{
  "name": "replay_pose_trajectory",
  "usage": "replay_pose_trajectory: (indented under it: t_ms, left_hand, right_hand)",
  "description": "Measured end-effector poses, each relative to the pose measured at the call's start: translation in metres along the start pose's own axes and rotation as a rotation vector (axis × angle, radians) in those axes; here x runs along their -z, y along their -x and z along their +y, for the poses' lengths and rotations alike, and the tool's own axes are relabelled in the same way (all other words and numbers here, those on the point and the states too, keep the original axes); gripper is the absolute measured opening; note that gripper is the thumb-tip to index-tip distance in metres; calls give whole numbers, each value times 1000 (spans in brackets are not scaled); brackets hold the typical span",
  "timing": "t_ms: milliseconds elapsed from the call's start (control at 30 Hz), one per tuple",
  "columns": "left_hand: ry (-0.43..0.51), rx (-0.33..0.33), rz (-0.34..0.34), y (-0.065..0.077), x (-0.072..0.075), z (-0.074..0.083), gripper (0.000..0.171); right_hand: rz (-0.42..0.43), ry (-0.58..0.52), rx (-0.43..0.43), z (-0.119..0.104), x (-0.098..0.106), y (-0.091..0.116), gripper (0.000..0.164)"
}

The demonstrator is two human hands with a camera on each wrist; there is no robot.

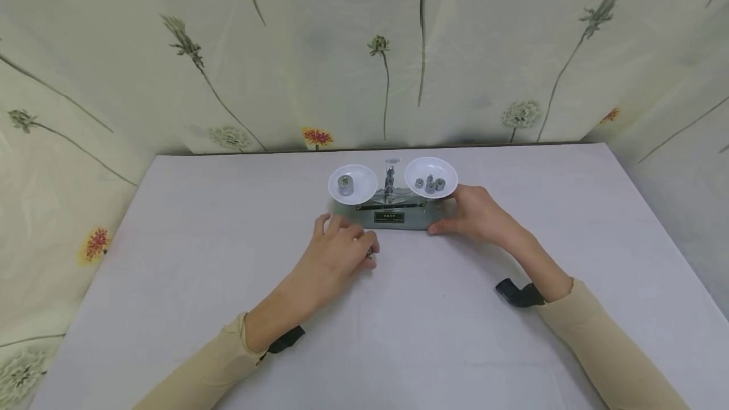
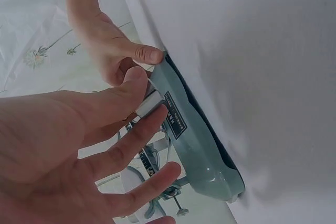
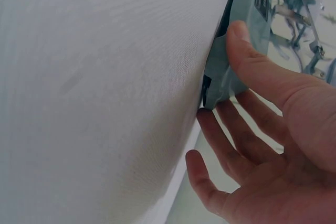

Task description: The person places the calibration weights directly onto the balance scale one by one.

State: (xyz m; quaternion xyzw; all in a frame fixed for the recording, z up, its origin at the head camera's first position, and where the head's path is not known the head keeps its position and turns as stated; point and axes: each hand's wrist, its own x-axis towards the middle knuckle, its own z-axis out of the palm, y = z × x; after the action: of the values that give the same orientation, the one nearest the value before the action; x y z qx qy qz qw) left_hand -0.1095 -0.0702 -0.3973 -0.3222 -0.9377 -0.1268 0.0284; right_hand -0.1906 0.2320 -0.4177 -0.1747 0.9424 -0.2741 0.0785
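A small balance scale point(image 1: 364, 218) with a grey-green base and two white pans stands toward the back of the table. On its left pan point(image 1: 364, 186) sits one wide metal weight point(image 1: 345, 185). The right pan point(image 1: 433, 164) carries several smaller weights point(image 1: 430, 186). Just in front of the base, my left hand point(image 1: 330, 258) pinches a silvery metal weight point(image 2: 151, 103) between thumb and fingers, the other fingers spread. My right hand point(image 1: 480, 217) grips the right end of the base, its thumb point(image 3: 247, 51) on the front face and fingers behind.
The scale stands on a white-covered table point(image 1: 455, 347), whose back edge runs close behind the pans. A flower-patterned cloth point(image 1: 319, 68) hangs behind and at both sides. Black straps point(image 1: 518, 294) show at both wrists by the beige sleeves.
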Motion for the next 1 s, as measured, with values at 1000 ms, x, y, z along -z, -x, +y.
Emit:
replay_pose_trajectory:
  t_ms: [1000]
  left_hand:
    - [-114,-39,284,-7,29,-3,19]
  right_hand:
    - [4,2,2,1,0,-1,81]
